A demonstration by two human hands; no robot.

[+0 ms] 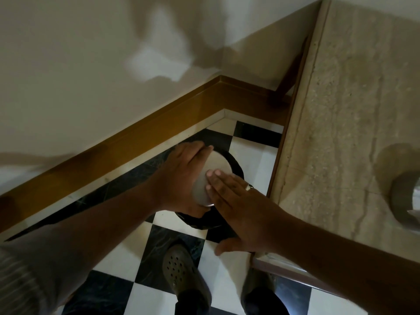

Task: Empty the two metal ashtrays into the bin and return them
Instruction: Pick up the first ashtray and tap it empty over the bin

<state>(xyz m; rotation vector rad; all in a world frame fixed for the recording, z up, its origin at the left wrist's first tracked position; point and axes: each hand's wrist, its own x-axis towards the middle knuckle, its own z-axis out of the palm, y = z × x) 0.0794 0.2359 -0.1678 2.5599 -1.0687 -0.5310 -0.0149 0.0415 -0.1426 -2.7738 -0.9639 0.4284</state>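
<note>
Your left hand [181, 178] is clamped on the upturned round metal ashtray [212, 176] over the black-lined bin [235, 165], right hand [236, 201] lying flat, fingers together, on its base

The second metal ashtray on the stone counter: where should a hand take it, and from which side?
Grip the round metal ashtray by its upright outer wall, fingers coming from the left: it sits at the beige stone counter's right, partly out of view.

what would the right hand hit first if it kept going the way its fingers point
The right hand points up-left across the upturned metal ashtray that the left hand holds over the bin. Its fingertips seem to touch the ashtray's base already, so it would meet that first; depth is unclear.
</note>
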